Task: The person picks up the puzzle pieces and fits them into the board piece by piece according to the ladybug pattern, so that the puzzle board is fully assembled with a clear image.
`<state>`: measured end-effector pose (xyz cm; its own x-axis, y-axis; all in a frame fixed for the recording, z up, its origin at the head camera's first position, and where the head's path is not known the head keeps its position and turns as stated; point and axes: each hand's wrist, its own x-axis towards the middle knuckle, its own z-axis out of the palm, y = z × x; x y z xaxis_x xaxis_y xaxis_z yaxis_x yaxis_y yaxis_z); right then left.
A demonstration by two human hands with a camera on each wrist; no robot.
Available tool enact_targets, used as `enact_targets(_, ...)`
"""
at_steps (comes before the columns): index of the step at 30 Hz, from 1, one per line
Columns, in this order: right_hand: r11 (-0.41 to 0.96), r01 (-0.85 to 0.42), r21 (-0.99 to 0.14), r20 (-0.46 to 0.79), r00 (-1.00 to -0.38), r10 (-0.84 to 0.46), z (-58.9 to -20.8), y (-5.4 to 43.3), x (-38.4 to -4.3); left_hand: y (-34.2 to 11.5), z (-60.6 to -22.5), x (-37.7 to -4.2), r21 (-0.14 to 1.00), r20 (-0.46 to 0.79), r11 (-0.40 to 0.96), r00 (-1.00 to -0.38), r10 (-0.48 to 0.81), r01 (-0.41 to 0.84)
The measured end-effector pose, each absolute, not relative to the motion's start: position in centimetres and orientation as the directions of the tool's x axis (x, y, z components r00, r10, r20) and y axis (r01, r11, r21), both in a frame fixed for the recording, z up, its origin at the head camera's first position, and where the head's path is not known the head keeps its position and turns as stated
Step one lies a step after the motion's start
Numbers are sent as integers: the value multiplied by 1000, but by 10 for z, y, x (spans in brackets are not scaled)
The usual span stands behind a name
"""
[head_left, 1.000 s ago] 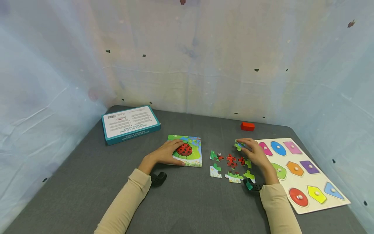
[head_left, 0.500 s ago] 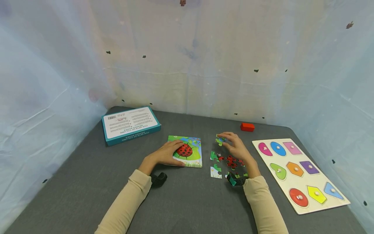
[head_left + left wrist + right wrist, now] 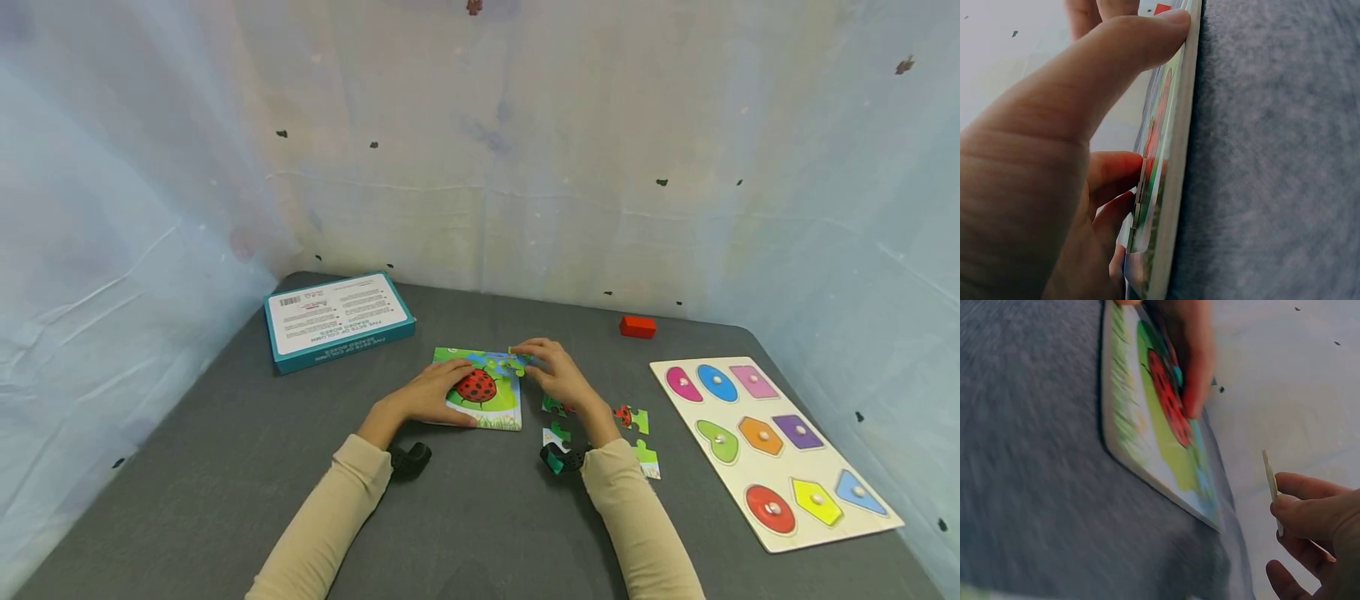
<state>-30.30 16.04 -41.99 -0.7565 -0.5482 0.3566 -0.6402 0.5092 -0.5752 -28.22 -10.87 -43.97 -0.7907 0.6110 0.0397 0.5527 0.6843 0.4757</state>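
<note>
A ladybug jigsaw board (image 3: 498,417) lies flat on the grey table. Across its left side rests my left hand (image 3: 422,395), fingers extended over the picture and thumb along the near edge. My right hand (image 3: 558,372) pinches a small green and blue jigsaw piece (image 3: 517,367) close over the board's far right corner. Seen edge-on in the right wrist view, the jigsaw piece (image 3: 1271,484) sits between thumb and fingers. Several loose pieces lie right of the board, among them a red and green piece (image 3: 637,418); the right forearm hides some of them.
At the back left is a teal and white box (image 3: 341,321). A small red block (image 3: 637,326) stands at the back right. Farther right lies a cream shape board (image 3: 738,410) with colourful knobbed shapes. Pale sheeting (image 3: 480,208) rises behind the table and at both sides.
My right hand has carried the pinched jigsaw piece leftward from beside the shape board to the ladybug board's far right corner. My left hand has stayed in place.
</note>
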Motion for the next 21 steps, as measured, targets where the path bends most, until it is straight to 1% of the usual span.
enact_targets(1,491,-665,-563,380,-736,-560,-426,160,-307,-109,-440,-282,475,38,686,-791,610,552)
enact_targets(4,476,-681,-557,398,-722,-566,-431,153,-308,-109,-441,-283,479,37,687,-794,607,546)
enact_targets(11,546,-620,-563,323,-773,-546,-434,137,-308,-108,-442,-284,485,39,685,-796,604,544)
enact_targets(21,596,-604,-529,298,-790,-537,-441,126,-309,-109,-443,-284,480,37,685,-792,609,549)
